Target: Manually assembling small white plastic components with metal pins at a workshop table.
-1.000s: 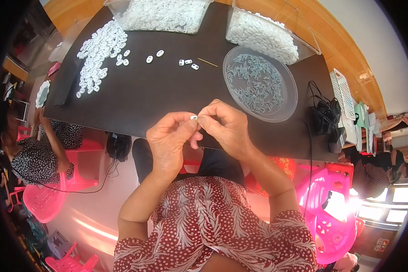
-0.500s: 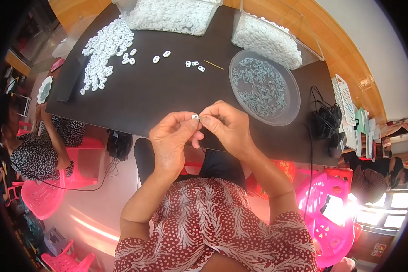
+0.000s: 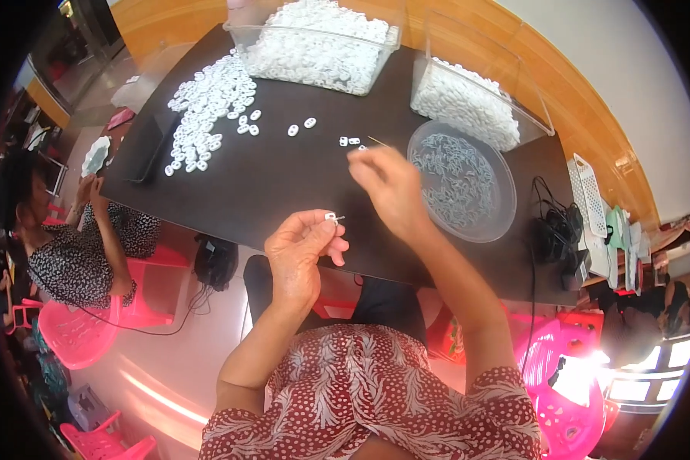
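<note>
My left hand (image 3: 299,249) pinches a small white plastic piece (image 3: 330,217) between thumb and fingers above the table's near edge. From that piece a thin grey screw-like pin (image 3: 340,218) sticks out to the right. My right hand (image 3: 391,184) is over the table, by several small white blocks with dark holes (image 3: 344,142) and a thin yellowish stick (image 3: 374,140). It covers part of the stick and of one block. Its fingers are bent and slightly blurred, so I cannot make out whether they grip anything.
A spread of white oval pieces (image 3: 211,107) covers the table's left part. Clear bins of white pieces (image 3: 314,50) (image 3: 468,100) stand along the back. A round tub of grey-blue pins (image 3: 506,180) lies right, near black cables (image 3: 553,218). Another person (image 3: 77,238) sits at left.
My right hand has left the white piece and moved up and away to the small blocks and stick. The left hand still holds the piece, its pin now showing. The view has shifted.
</note>
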Demonstrator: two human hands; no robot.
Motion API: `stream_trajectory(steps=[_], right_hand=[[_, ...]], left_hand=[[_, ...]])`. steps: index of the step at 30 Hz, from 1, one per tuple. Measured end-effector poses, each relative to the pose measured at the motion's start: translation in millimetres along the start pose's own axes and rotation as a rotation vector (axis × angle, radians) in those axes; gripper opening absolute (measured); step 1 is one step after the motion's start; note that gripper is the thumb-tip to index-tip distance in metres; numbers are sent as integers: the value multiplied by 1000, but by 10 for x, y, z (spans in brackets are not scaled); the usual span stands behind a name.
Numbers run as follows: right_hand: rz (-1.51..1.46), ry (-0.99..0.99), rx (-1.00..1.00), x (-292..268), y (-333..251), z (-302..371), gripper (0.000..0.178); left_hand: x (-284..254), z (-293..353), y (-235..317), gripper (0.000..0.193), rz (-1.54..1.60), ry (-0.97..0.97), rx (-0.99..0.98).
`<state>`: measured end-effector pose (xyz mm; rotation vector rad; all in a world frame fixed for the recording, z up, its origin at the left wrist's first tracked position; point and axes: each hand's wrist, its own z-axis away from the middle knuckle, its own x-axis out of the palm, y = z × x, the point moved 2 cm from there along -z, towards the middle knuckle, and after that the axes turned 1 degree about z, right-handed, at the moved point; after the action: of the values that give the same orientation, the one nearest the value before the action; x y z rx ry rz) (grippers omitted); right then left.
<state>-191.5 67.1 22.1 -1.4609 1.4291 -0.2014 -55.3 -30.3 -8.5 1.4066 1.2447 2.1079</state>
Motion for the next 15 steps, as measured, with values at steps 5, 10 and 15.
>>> stream_trajectory(steps=[5,10,15], right_hand=[[343,10,-232,613,351,-757,12],[548,-198,-221,808,492,-979,11],[503,-220,-349,687,398,-788,11]], left_hand=[[-60,53,115,11,39,41,16],[-211,56,177,11,63,80,34],[-255,67,192,10,64,93,34]])
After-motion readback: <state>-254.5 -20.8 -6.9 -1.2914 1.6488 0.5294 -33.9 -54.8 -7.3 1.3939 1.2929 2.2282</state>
